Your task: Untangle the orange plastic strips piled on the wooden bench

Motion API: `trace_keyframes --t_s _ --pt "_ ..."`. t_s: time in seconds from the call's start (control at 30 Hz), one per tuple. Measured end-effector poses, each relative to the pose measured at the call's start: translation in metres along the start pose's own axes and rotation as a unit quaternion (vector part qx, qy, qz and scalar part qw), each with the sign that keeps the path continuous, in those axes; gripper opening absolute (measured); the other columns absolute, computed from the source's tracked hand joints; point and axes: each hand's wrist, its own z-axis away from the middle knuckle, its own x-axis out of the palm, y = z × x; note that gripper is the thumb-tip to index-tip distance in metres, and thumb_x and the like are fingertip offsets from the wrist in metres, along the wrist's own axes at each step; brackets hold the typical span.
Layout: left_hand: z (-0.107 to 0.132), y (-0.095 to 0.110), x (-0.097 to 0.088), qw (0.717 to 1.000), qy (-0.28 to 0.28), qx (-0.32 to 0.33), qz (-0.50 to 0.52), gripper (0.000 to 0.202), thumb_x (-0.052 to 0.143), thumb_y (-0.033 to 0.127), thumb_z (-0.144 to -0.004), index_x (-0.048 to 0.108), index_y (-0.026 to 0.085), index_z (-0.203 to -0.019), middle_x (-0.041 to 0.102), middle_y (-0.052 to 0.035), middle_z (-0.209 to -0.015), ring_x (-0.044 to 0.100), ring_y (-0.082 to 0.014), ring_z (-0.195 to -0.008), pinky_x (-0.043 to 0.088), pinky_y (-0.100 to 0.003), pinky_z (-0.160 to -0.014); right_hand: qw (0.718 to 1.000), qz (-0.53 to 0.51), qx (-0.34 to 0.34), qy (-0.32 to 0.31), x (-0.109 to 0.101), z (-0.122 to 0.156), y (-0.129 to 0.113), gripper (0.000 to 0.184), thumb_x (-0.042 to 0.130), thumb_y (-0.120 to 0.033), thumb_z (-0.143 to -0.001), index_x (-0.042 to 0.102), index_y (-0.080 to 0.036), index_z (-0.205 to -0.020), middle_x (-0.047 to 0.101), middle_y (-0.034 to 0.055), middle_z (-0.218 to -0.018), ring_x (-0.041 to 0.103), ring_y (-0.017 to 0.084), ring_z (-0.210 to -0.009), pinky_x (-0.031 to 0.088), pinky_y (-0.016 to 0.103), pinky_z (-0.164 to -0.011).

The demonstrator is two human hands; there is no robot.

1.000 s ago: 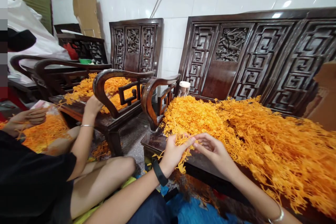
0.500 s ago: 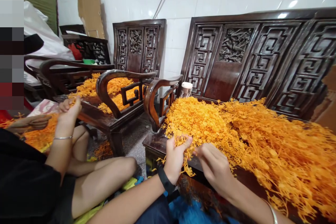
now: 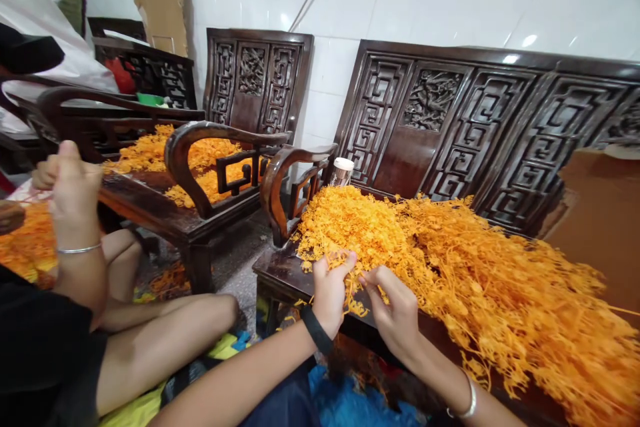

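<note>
My left hand, with a black band at its wrist, is closed around a small bunch of orange plastic sprigs; thin stems and little flower-like bits hang below the fingers. Close to its right is my right hand, wearing a silver bangle, thumb and fingertips pinched together at the bunch's edge. What sits in that pinch is too small to make out. Just behind both hands, a large heap of similar orange sprigs covers the seat of a dark carved wooden bench.
A lidded cup stands behind the heap against the bench back. Left, a carved armchair holds more orange sprigs. A co-worker sits beside me, a fist raised. Cardboard leans at right; blue plastic lies below my hands.
My view has turned a little, shifting the furniture leftward. Both my hands stay close together at the bunch. The co-worker's braceleted hand appears farther left and higher in the picture.
</note>
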Motion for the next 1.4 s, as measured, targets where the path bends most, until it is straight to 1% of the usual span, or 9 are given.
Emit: trace_keyframes --t_s 0.17,0.33,0.47,0.6,0.73,0.83,1.03,1.2,1.4 --pt "-0.022 0.018 -0.007 0.994 0.091 0.063 0.026 0.038 0.074 0.037 -0.052 0.05 0.014 -0.07 0.044 0.0076 -0.052 0.035 -0.0033 -0.036 0.027 -0.017 -0.035 0.998 -0.037 -0.044 0.015 -0.009 0.006 -0.002 0.019 0.041 -0.003 -0.083 0.048 -0.019 -0.077 0.052 0.0027 -0.069 0.051 0.014 -0.065 0.042 0.026 -0.058" --pt "-0.014 0.01 -0.01 0.986 -0.095 0.022 -0.135 0.033 0.073 0.037 -0.057 0.057 0.011 -0.07 0.052 0.0022 -0.058 0.045 -0.0073 -0.046 0.036 -0.019 -0.042 0.993 0.004 -0.024 0.114 -0.032 -0.004 0.011 0.03 0.054 -0.007 -0.079 0.051 -0.022 -0.105 0.058 0.006 -0.091 0.057 0.017 -0.079 0.046 0.032 -0.074" --pt "-0.005 -0.003 -0.009 0.964 -0.186 0.008 -0.191 0.032 0.075 0.032 -0.055 0.06 0.01 -0.072 0.062 -0.0047 -0.074 0.056 -0.0143 -0.071 0.043 -0.023 -0.067 0.964 0.015 -0.018 0.265 -0.055 -0.035 0.022 0.024 0.058 -0.014 -0.077 0.057 -0.021 -0.1 0.056 0.0065 -0.094 0.055 0.02 -0.086 0.045 0.037 -0.08" --pt "-0.005 -0.003 -0.013 0.937 -0.264 -0.001 -0.228 0.03 0.074 0.032 -0.057 0.06 0.011 -0.074 0.063 -0.005 -0.076 0.057 -0.015 -0.073 0.042 -0.026 -0.073 0.929 0.041 -0.01 0.368 -0.066 -0.078 0.053 0.022 0.054 -0.024 -0.081 0.056 -0.019 -0.103 0.052 0.0075 -0.101 0.052 0.021 -0.095 0.043 0.039 -0.084" --pt "-0.004 0.004 -0.017 0.925 -0.293 0.012 -0.244 0.027 0.073 0.03 -0.058 0.06 0.012 -0.073 0.062 -0.0041 -0.076 0.056 -0.0139 -0.073 0.041 -0.025 -0.074 0.98 0.101 0.071 0.154 -0.063 -0.096 0.101 0.048 0.06 -0.032 -0.074 0.048 -0.018 -0.118 0.045 0.0119 -0.116 0.046 0.026 -0.108 0.039 0.044 -0.09" --pt "-0.001 0.009 -0.017 0.912 -0.321 0.005 -0.254 0.025 0.073 0.029 -0.059 0.061 0.012 -0.072 0.062 -0.0038 -0.075 0.056 -0.0139 -0.071 0.042 -0.025 -0.073 0.983 0.133 0.125 0.003 -0.053 -0.085 0.118 0.058 0.065 -0.032 -0.067 0.047 -0.015 -0.119 0.046 0.015 -0.118 0.042 0.03 -0.112 0.034 0.047 -0.094" --pt "0.0 0.011 -0.016 0.906 -0.328 -0.014 -0.269 0.03 0.074 0.03 -0.058 0.059 0.011 -0.075 0.062 -0.0036 -0.077 0.056 -0.0141 -0.073 0.043 -0.026 -0.074 0.993 0.011 0.117 0.03 -0.035 -0.051 0.067 0.026 0.055 -0.035 -0.078 0.057 -0.017 -0.097 0.058 0.0082 -0.098 0.055 0.021 -0.09 0.044 0.037 -0.082" --pt "-0.001 0.008 -0.018 0.895 -0.306 0.003 -0.325 0.041 0.076 0.034 -0.053 0.059 0.011 -0.081 0.061 -0.004 -0.082 0.055 -0.0185 -0.083 0.042 -0.03 -0.08 0.963 -0.156 0.173 -0.138 -0.033 -0.041 0.015 0.02 0.058 -0.035 -0.078 0.062 -0.017 -0.085 0.062 0.0049 -0.082 0.058 0.017 -0.077 0.047 0.029 -0.071" --pt "0.0 0.006 -0.017 0.891 -0.338 0.01 -0.302 0.072 0.08 0.032 -0.047 0.052 0.014 -0.111 0.058 -0.0078 -0.105 0.05 -0.0238 -0.101 0.041 -0.032 -0.085 0.966 -0.171 0.146 -0.126 -0.033 -0.036 0.014 0.014 0.066 -0.028 -0.072 0.064 -0.018 -0.082 0.062 0.0046 -0.088 0.057 0.017 -0.083 0.045 0.029 -0.075"
